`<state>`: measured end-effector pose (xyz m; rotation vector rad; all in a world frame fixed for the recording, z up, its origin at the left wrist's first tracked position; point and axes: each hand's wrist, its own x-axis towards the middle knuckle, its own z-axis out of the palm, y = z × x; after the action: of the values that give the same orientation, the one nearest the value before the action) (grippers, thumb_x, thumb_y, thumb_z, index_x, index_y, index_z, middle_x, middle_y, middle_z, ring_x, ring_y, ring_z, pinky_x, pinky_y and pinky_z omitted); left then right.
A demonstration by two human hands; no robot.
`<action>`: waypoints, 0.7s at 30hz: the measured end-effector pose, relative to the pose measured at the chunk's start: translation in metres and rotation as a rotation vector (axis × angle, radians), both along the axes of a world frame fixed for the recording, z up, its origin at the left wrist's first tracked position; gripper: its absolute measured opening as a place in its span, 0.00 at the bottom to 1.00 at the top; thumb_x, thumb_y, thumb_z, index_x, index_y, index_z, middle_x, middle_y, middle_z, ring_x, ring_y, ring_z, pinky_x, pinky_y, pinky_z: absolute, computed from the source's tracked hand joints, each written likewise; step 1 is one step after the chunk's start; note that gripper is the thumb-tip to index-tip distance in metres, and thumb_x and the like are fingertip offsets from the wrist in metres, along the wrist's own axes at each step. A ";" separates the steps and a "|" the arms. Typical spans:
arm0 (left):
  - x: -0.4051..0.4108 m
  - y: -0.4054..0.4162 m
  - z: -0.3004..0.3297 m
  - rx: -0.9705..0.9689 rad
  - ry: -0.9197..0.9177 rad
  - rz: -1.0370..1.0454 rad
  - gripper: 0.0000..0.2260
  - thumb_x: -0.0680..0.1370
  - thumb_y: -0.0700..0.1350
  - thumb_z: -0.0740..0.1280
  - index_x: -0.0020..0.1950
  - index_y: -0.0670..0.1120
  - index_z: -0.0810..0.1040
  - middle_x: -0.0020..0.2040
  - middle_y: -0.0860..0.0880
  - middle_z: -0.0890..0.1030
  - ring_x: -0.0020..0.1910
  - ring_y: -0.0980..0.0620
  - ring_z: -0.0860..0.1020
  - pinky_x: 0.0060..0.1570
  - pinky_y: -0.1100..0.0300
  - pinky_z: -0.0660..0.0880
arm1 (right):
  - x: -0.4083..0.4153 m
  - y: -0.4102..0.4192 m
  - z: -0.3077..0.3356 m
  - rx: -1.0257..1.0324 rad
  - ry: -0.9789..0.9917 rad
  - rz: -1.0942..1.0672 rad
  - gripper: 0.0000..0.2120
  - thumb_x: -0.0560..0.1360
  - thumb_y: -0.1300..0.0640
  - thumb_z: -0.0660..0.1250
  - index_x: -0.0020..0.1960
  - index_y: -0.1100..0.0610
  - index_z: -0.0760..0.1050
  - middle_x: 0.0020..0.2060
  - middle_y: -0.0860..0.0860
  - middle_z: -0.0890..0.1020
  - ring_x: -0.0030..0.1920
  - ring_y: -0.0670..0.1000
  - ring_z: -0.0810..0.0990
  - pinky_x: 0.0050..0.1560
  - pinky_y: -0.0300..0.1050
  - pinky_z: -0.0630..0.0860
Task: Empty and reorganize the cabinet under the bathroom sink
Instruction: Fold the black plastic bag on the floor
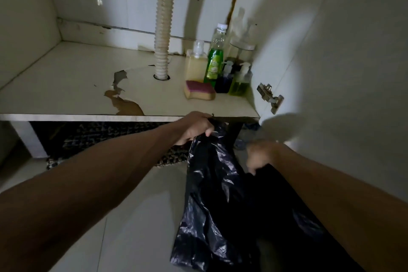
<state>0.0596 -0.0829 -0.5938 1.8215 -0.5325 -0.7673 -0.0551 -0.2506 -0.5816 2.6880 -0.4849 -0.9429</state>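
Cabinet shelf (66, 86), upper half of frame, is peeled at centre-left near the drain hose (164, 17); bottles (215, 59) and sponge (199, 93) crowd its right rear. Left hand (194, 127) fingers pinch the black bag (212, 194) rim; right hand (261, 155), blurred, apparently grips the opposite edge. Risk: thin plastic tearing or slipping during loading.

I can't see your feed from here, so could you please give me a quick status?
Left hand and right hand both gripping black bag. Bottles, sponge on cabinet shelf, right side. Nothing blocking.
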 end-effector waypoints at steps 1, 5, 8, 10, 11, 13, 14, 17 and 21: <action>-0.001 -0.001 0.004 -0.004 -0.014 -0.033 0.20 0.59 0.34 0.64 0.50 0.40 0.80 0.40 0.42 0.76 0.39 0.47 0.73 0.37 0.59 0.69 | 0.001 -0.004 0.007 0.107 -0.092 -0.046 0.32 0.66 0.54 0.77 0.68 0.59 0.72 0.61 0.56 0.77 0.53 0.54 0.79 0.48 0.44 0.78; -0.010 0.002 0.039 0.015 -0.033 -0.146 0.14 0.59 0.32 0.62 0.40 0.41 0.80 0.39 0.41 0.78 0.39 0.45 0.77 0.41 0.54 0.74 | 0.007 0.001 0.043 0.569 -0.388 -0.092 0.41 0.62 0.54 0.76 0.71 0.49 0.65 0.56 0.52 0.78 0.54 0.55 0.80 0.46 0.48 0.78; -0.005 0.017 0.070 0.074 -0.077 -0.096 0.14 0.58 0.32 0.63 0.41 0.38 0.79 0.39 0.40 0.77 0.39 0.45 0.76 0.40 0.56 0.72 | 0.000 0.000 0.053 0.560 -0.344 -0.075 0.22 0.65 0.49 0.78 0.56 0.54 0.78 0.49 0.51 0.81 0.50 0.53 0.81 0.45 0.47 0.77; 0.001 0.036 0.089 0.139 -0.172 -0.001 0.19 0.58 0.32 0.64 0.47 0.32 0.78 0.40 0.39 0.78 0.40 0.45 0.76 0.41 0.54 0.72 | -0.003 -0.002 0.053 0.559 -0.322 -0.046 0.17 0.61 0.45 0.79 0.46 0.52 0.81 0.41 0.48 0.81 0.43 0.51 0.80 0.38 0.45 0.71; 0.005 0.047 0.099 0.158 -0.222 0.056 0.19 0.59 0.32 0.63 0.49 0.30 0.78 0.40 0.39 0.79 0.40 0.46 0.76 0.40 0.56 0.71 | -0.002 -0.002 0.053 0.554 -0.316 -0.034 0.14 0.61 0.44 0.79 0.41 0.50 0.82 0.38 0.46 0.80 0.40 0.50 0.78 0.37 0.43 0.69; 0.008 0.078 0.118 0.175 -0.283 0.188 0.17 0.61 0.30 0.62 0.48 0.30 0.76 0.39 0.39 0.77 0.38 0.47 0.74 0.38 0.57 0.69 | -0.004 0.004 0.060 0.608 -0.303 0.022 0.08 0.64 0.46 0.77 0.36 0.47 0.81 0.37 0.43 0.78 0.41 0.48 0.76 0.37 0.43 0.66; 0.008 0.095 0.127 0.185 -0.302 0.252 0.16 0.59 0.31 0.62 0.46 0.31 0.77 0.38 0.39 0.76 0.39 0.47 0.74 0.39 0.56 0.68 | -0.004 0.009 0.064 0.669 -0.314 0.039 0.06 0.65 0.47 0.76 0.37 0.47 0.81 0.39 0.43 0.78 0.44 0.49 0.76 0.39 0.43 0.65; 0.002 0.146 0.148 0.200 -0.356 0.441 0.17 0.55 0.33 0.63 0.43 0.34 0.78 0.39 0.38 0.77 0.41 0.45 0.74 0.43 0.51 0.69 | 0.005 0.028 0.071 0.825 -0.329 0.036 0.18 0.68 0.46 0.77 0.54 0.49 0.78 0.54 0.45 0.80 0.57 0.51 0.76 0.52 0.47 0.69; -0.023 0.206 0.168 0.191 -0.474 0.700 0.14 0.60 0.31 0.62 0.38 0.43 0.83 0.36 0.41 0.80 0.38 0.45 0.77 0.41 0.56 0.74 | 0.025 0.073 0.065 0.804 -0.265 0.179 0.31 0.63 0.36 0.78 0.59 0.49 0.76 0.59 0.48 0.80 0.56 0.51 0.79 0.56 0.48 0.73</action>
<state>0.0368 0.1231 -0.4259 2.1830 -0.0835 0.0987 -0.0306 -0.1771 -0.5165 3.5180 0.1453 -0.8548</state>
